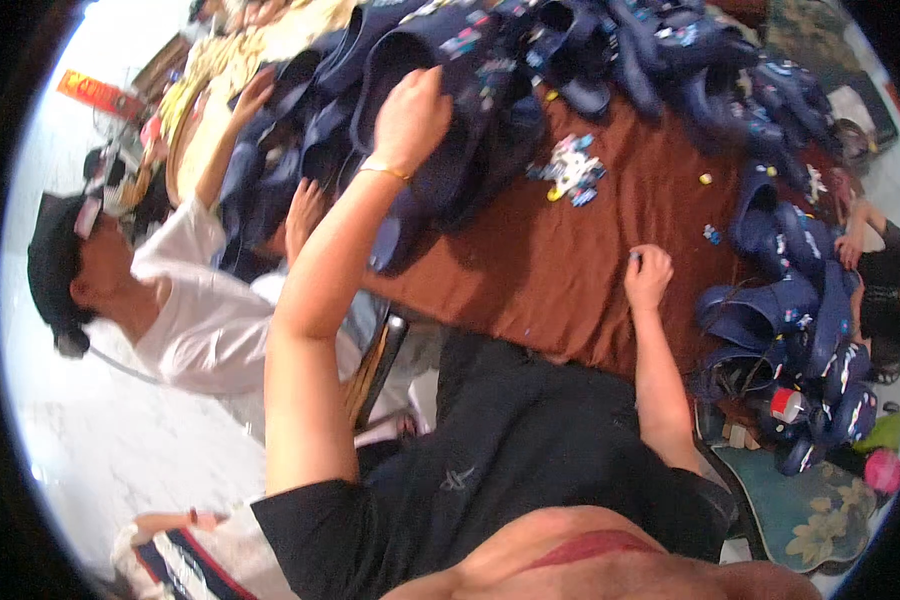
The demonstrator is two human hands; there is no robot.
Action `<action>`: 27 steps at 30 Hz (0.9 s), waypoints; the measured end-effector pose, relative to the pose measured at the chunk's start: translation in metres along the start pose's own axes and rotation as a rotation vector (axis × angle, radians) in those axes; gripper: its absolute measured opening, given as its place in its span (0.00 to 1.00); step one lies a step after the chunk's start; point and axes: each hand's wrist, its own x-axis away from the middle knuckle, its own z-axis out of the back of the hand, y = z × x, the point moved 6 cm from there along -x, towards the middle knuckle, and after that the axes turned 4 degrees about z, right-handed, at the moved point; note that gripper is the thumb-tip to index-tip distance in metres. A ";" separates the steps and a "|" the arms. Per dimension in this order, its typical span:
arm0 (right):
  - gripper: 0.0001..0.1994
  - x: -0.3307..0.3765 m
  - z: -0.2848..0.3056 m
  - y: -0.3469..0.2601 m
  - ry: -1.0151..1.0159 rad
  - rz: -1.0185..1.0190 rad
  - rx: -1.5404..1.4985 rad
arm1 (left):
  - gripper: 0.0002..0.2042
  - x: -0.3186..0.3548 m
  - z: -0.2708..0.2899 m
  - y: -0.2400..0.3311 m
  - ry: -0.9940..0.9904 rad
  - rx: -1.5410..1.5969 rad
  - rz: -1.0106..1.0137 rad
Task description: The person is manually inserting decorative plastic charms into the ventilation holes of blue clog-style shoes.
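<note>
My left hand (413, 118) is raised at the heap, its fingers curled against a large dark blue clog (375, 75); its fingertips are partly hidden. Low over the brown cloth (580, 260), my right hand (650, 275) is closed, with a tiny dark thing at the fingertips, too small to name. A little pile of colourful shoe charms (573, 172) lies on the cloth between the hands and farther off. More dark blue clogs (575, 60), several with bright charms on them, are heaped along the far side.
At the left, a person in a white shirt (195, 300) reaches into the heap. Another person's hand (852, 235) is by the clogs (760, 310) stacked at the right. A red-labelled bottle (786, 405) and a green floral seat (800, 500) are at the lower right.
</note>
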 end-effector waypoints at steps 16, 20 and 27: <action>0.09 -0.010 0.001 0.021 0.119 -0.169 -0.455 | 0.19 0.019 -0.001 -0.009 0.011 -0.343 0.108; 0.09 -0.041 0.043 0.049 0.334 -0.055 -0.206 | 0.21 0.029 -0.014 -0.013 -0.030 -0.289 0.099; 0.15 -0.107 0.157 0.109 0.558 -0.259 0.345 | 0.23 0.050 -0.023 -0.026 -0.042 -0.129 0.147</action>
